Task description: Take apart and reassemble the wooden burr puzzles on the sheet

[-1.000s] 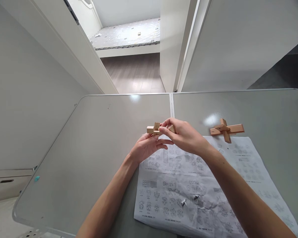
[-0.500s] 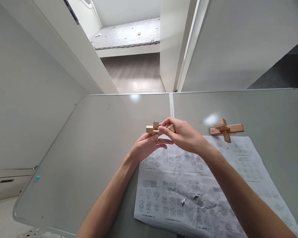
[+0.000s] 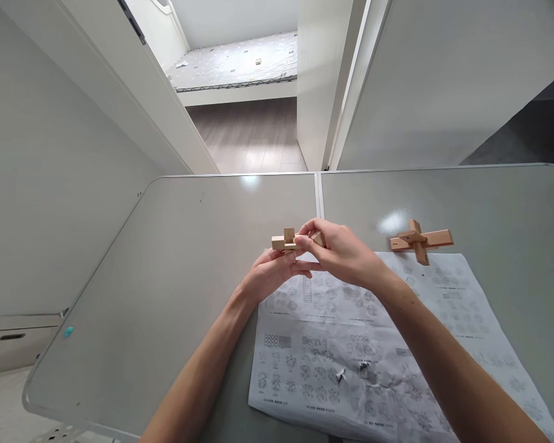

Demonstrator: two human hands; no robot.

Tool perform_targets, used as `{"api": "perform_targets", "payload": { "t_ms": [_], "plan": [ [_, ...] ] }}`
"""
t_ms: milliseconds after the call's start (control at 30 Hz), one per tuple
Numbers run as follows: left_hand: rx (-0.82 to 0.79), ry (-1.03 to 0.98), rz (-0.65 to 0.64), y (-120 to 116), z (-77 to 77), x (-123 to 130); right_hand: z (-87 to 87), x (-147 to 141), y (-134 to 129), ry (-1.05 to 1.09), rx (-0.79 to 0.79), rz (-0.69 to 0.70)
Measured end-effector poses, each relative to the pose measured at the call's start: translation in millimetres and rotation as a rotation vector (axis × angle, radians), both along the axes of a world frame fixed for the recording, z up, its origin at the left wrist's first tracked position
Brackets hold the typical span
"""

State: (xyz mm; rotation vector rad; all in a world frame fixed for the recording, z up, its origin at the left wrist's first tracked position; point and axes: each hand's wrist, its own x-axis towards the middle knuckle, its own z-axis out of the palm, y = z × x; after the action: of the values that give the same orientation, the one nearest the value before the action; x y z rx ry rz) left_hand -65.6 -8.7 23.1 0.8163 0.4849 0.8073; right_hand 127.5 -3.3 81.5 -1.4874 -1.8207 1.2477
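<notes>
Pale wooden pieces (image 3: 279,242), fitted together with one block standing upright, are held above the far edge of a printed sheet (image 3: 300,369). My left hand (image 3: 273,274) grips them from below, its thumb against the wood and other fingers stretched to the right. From the right, my right hand (image 3: 337,249) pinches the same pieces between thumb and fingers, and a block end shows inside its curled fingers. Parts of the pieces are hidden by the fingers. On the table to the right lies a darker wooden cross-shaped assembly (image 3: 421,240).
The grey table (image 3: 166,264) has a seam (image 3: 319,194) down its middle. Small torn flaps mark the creased sheet, which extends under my right forearm. A teal spot (image 3: 68,331) is at the table's left edge. Beyond the table are a doorway and a bed (image 3: 240,61).
Both hands keep hold of the wooden pieces. The fingers of my left hand have shifted slightly beneath them; the cross-shaped assembly has stayed in place.
</notes>
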Motion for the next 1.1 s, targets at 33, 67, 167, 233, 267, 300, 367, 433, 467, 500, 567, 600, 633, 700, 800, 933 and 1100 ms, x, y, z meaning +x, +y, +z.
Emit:
{"api": "perform_targets", "payload": {
  "t_ms": [33,67,167,233,267,300,367,433,467,500,567,600,633,700,800,933,1100],
  "plan": [
    [0.0,-0.005,0.002,-0.1,0.1,0.0,0.2,-0.4,-0.4,-0.001,0.004,-0.002],
    [-0.002,-0.009,0.004,-0.2,0.1,-0.1,0.4,-1.0,-0.9,-0.003,0.007,-0.004],
    [-0.017,-0.013,0.013,-0.1,-0.4,-0.6,1.0,-3.9,-2.2,-0.016,0.015,-0.015],
    [-0.02,-0.01,0.022,0.2,-1.7,-0.9,1.2,-6.0,-2.7,-0.028,0.032,-0.024],
    [-0.015,-0.003,0.028,0.3,-2.7,-1.0,1.2,-6.7,-2.7,-0.033,0.04,-0.027],
    [-0.006,0.012,0.034,0.3,-3.7,-1.0,0.9,-7.1,-2.6,-0.035,0.047,-0.028],
    [0.024,0.072,0.051,-0.1,-5.7,-0.6,0.0,-6.8,-1.8,-0.036,0.048,-0.026],
    [0.053,0.154,0.075,-0.9,-7.1,0.2,-1.3,-5.5,-0.7,-0.041,0.037,-0.024],
    [0.064,0.188,0.089,-1.4,-7.6,0.7,-1.8,-4.7,-0.2,-0.046,0.031,-0.024],
    [0.072,0.214,0.102,-1.8,-7.9,1.3,-2.3,-4.0,0.2,-0.053,0.025,-0.025],
    [0.08,0.241,0.12,-2.5,-8.4,2.7,-2.6,-3.1,0.7,-0.066,0.016,-0.026],
    [0.081,0.243,0.13,-2.7,-8.5,3.6,-2.4,-2.9,0.7,-0.068,0.015,-0.025],
    [0.081,0.242,0.145,-2.7,-8.7,4.4,-2.2,-2.9,0.6,-0.068,0.015,-0.022],
    [0.079,0.24,0.185,-2.7,-8.9,6.5,-1.6,-3.1,0.0,-0.066,0.019,-0.012],
    [0.11,0.254,0.225,-2.8,-9.2,9.4,-0.8,-3.3,-1.3,-0.062,0.023,0.0],
    [0.177,0.32,0.227,-3.9,-9.7,11.3,0.2,-2.9,-2.5,-0.046,0.025,0.013],
    [0.202,0.307,0.265,-4.9,-10.6,10.9,2.5,-2.7,-3.0,-0.054,0.03,0.02]
  ]
}}
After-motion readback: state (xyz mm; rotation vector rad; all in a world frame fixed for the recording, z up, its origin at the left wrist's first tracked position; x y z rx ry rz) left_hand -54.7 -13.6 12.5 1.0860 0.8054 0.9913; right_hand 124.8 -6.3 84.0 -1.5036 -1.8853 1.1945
